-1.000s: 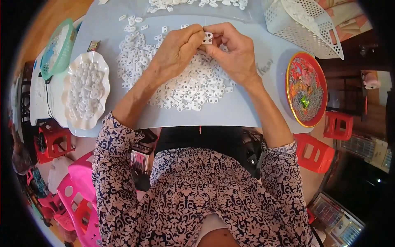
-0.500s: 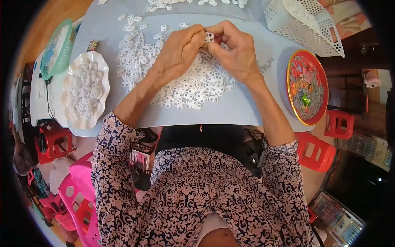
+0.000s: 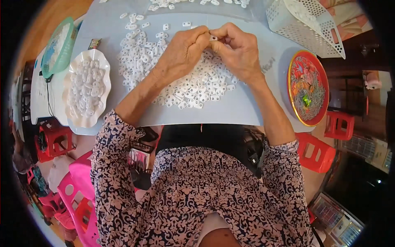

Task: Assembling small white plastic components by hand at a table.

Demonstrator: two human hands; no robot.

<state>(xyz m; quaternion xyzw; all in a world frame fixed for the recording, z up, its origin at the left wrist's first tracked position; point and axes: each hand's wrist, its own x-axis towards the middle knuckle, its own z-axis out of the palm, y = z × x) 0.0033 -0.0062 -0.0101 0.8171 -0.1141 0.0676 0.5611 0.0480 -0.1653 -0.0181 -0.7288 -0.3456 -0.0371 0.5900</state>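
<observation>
Above a spread of small white two-holed plastic pieces (image 3: 191,88), my hands meet fingertip to fingertip. Between them is one white two-holed piece (image 3: 213,38), mostly covered by the fingers. My left hand (image 3: 186,48) is closed, its thumb and fingers pinched at the piece's left side. From the other side my right hand (image 3: 239,50) grips the piece between thumb and bent forefinger. Whether anything smaller is in the fingers is hidden.
A white wavy-edged dish (image 3: 106,88) of white pieces stands at left, near a green basket (image 3: 46,68). At right is a red bowl (image 3: 290,84) of small grey parts. A white perforated basket (image 3: 284,25) stands behind it. Red stools (image 3: 316,152) flank the table (image 3: 230,117).
Both hands have shifted slightly to the right and the fingertips have drawn closer over the held white piece. Less of the piece shows now.
</observation>
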